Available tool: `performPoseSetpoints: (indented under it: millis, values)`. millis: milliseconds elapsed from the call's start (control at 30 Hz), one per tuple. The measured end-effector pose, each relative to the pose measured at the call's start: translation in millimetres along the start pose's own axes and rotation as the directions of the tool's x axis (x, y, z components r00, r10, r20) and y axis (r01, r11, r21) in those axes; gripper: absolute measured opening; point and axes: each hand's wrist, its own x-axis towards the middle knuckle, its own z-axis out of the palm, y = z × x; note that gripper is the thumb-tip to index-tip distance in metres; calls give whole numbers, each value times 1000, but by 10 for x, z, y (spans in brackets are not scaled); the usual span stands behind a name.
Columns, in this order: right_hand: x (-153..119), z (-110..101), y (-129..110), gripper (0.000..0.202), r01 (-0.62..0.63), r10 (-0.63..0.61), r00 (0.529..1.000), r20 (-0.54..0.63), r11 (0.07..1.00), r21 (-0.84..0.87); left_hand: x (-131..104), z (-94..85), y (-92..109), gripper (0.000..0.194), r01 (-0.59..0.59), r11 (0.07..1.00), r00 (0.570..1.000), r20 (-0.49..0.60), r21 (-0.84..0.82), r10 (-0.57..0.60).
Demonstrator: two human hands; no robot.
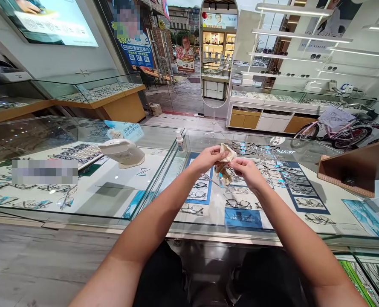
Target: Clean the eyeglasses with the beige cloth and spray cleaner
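Above the glass counter my left hand (210, 157) is closed on a cream cloth (227, 152), bunched between thumb and fingers. Close beside it, my right hand (245, 170) pinches something at the cloth's lower right edge; the fingers and cloth hide what it is. Just below the hands show a thin rod and a shiny lens-like piece (221, 179); whether these are held or reflected in the glass I cannot tell. Under the glass lie rows of eyeglasses (238, 204), several of them on blue-edged trays (209, 197).
A white spray bottle (180, 141) stands on the counter beyond my left forearm. Further left is a white device (122, 152). A brown wooden stand (357, 167) rises at the right. An oval mirror (215, 51) and a pink bicycle (334, 123) are across the aisle.
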Motion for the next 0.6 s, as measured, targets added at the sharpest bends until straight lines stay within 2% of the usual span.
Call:
performPoseSetpoints:
  millis: [133, 233, 333, 433, 600]
  values:
    - [-12, -9, -29, 41, -27, 26, 999, 34, 1000, 7, -18, -70, 39, 54, 72, 995, 990, 129, -75, -62]
    - [-25, 12, -49, 41, -45, 44, 998, 48, 999, 10, 9, -84, -12, 53, 38, 996, 992, 126, -81, -27]
    - [-23, 40, -38, 45, -67, 66, 997, 29, 997, 31, 50, -34, -75, 53, -72, 997, 997, 33, -10, 72]
    - [-24, 68, -12, 47, -78, 78, 997, 14, 996, 34, 62, 45, -91, 52, -151, 980, 984, -76, 126, 161]
    - [-28, 60, -11, 46, -42, 42, 998, 38, 999, -4, -7, 107, -35, 47, -206, 877, 928, -197, 433, 315]
